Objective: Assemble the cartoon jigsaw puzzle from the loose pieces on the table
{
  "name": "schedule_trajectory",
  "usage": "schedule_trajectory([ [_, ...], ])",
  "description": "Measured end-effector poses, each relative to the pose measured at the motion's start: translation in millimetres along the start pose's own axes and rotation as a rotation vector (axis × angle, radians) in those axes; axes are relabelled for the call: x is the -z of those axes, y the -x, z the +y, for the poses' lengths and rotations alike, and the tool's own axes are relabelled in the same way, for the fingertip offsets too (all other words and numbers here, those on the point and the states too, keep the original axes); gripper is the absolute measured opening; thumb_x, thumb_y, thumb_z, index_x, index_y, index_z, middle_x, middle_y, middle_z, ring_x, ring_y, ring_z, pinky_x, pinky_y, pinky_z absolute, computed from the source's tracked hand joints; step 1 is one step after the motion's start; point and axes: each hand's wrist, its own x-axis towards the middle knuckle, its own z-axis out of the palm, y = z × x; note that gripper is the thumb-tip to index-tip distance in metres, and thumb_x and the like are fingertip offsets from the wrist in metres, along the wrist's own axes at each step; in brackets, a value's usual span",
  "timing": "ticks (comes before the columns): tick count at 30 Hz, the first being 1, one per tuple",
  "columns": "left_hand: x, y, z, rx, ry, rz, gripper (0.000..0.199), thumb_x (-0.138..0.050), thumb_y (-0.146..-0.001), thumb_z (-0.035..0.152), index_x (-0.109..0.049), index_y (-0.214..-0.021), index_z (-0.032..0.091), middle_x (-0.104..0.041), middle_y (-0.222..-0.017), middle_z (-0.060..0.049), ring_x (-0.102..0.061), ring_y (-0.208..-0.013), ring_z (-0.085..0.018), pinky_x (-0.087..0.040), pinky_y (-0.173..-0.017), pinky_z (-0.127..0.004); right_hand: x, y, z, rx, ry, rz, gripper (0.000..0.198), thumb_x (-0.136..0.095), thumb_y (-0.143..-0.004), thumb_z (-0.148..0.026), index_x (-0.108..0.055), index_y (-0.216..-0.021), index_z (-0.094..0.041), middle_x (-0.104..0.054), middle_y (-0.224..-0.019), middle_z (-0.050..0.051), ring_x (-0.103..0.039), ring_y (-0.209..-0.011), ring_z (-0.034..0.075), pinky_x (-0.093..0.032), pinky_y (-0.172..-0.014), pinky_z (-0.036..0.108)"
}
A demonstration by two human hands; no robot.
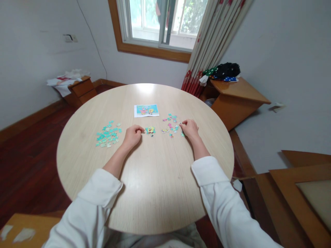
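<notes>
My left hand (133,135) rests on the table with its fingers curled together, the fingertips close beside a small joined block of jigsaw pieces (150,130) showing a yellow cartoon face. Whether anything is between those fingers is hidden. A loose dark-and-white piece (152,135) lies just below the block. On the right, my right hand (190,128) pinches a small puzzle piece (180,124) at the edge of a scattered group of pink, yellow and teal pieces (170,126). Above the block lies a printed reference picture (146,110) with two cartoon figures.
A spread of mostly teal puzzle pieces (108,135) lies left of my left hand on the round wooden table (155,193). Behind are a window and a curtain (212,34). A wooden cabinet (238,94) with cloths on top stands beyond the table's right edge.
</notes>
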Motion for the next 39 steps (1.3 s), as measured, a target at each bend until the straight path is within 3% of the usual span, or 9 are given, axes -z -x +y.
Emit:
schedule_trajectory([
  [11,0.7,1.0,2.1,-0.013,0.018,-0.008,0.030,-0.038,-0.064,0.012,-0.068,-0.068,0.017,-0.072,-0.078,-0.003,-0.064,-0.077,-0.016,-0.049,-0.079,-0.027,2.1,7.5,-7.6,-0.014,-0.220,0.056,0.014,-0.062,-0.071,-0.024,-0.062,-0.084,-0.019,-0.069,-0.086,0.003,-0.061,-0.084,0.020,-0.033,-0.087,0.040],
  [17,-0.6,1.2,2.9,-0.014,0.024,0.007,0.031,-0.038,-0.065,0.012,-0.069,-0.068,0.016,-0.071,-0.078,-0.005,-0.064,-0.078,-0.017,-0.048,-0.079,-0.028,0.9,11.1,-12.7,0.072,-0.241,0.074,0.012,-0.058,-0.073,-0.023,-0.063,-0.084,-0.019,-0.070,-0.084,0.004,-0.062,-0.084,0.020,-0.030,-0.091,0.040],
  [22,-0.7,0.9,2.6,-0.018,0.016,-0.005,0.031,-0.037,-0.065,0.011,-0.068,-0.067,0.015,-0.071,-0.078,-0.005,-0.064,-0.077,-0.017,-0.048,-0.079,-0.028,-2.2,9.5,-11.6,0.161,-0.266,0.098,0.017,-0.051,-0.078,-0.023,-0.063,-0.089,-0.018,-0.069,-0.087,0.005,-0.061,-0.083,0.019,-0.035,-0.091,0.038],
  [29,0.4,1.3,3.7,-0.012,0.015,-0.002,0.031,-0.038,-0.064,0.011,-0.069,-0.068,0.016,-0.071,-0.077,-0.003,-0.062,-0.075,-0.016,-0.048,-0.077,-0.027,-3.1,11.4,-17.5,0.302,-0.495,0.150,0.023,-0.045,-0.079,-0.019,-0.064,-0.089,-0.013,-0.067,-0.093,0.010,-0.061,-0.081,0.018,-0.048,-0.081,0.033],
  [39,0.9,1.7,5.8,-0.014,-0.003,0.022,0.026,-0.044,-0.067,0.011,-0.069,-0.075,0.015,-0.071,-0.078,-0.005,-0.061,-0.073,-0.017,-0.047,-0.073,-0.028,-14.7,23.2,-31.9,0.283,-0.845,-0.003,0.025,-0.055,-0.076,-0.032,-0.066,-0.091,-0.016,-0.067,-0.084,0.005,-0.063,-0.075,0.016,-0.056,-0.075,0.037],
])
